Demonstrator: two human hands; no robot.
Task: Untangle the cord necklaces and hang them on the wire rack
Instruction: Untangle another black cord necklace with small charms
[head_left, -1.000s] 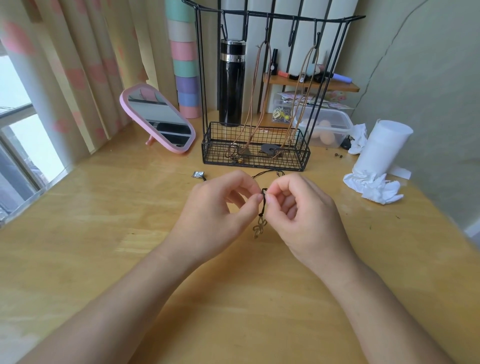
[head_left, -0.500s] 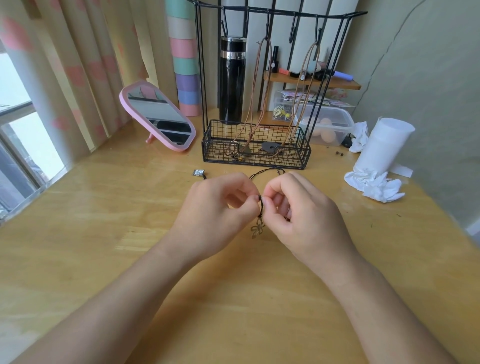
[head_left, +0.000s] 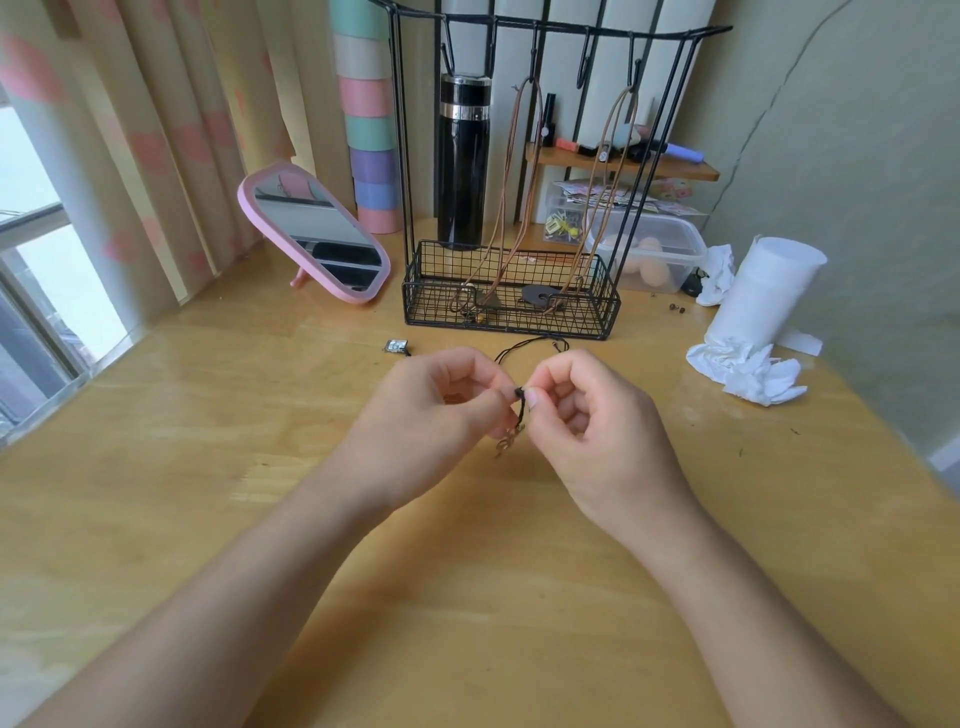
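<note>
My left hand (head_left: 436, 415) and my right hand (head_left: 597, 421) meet over the wooden table, both pinching a black cord necklace (head_left: 519, 402) at a knot between thumb and forefinger. A small metal pendant (head_left: 508, 441) dangles below the fingers. A loop of the same black cord (head_left: 524, 344) trails on the table behind my hands. The black wire rack (head_left: 511, 301) stands further back; two brown cord necklaces (head_left: 524, 171) hang from its hooks, their pendants lying in the basket. A small square pendant (head_left: 396, 346) lies left of the loop.
A pink mirror (head_left: 317, 239) leans at the back left. A black flask (head_left: 462, 161) stands behind the rack. A white paper roll (head_left: 763, 291) and crumpled tissue (head_left: 748, 366) sit at the right, a plastic box (head_left: 649, 249) behind them. Curtains and a window line the left.
Both hands stay together on the knot. The fingers have shifted slightly on the cord and the pendant has swung a little between the hands.
</note>
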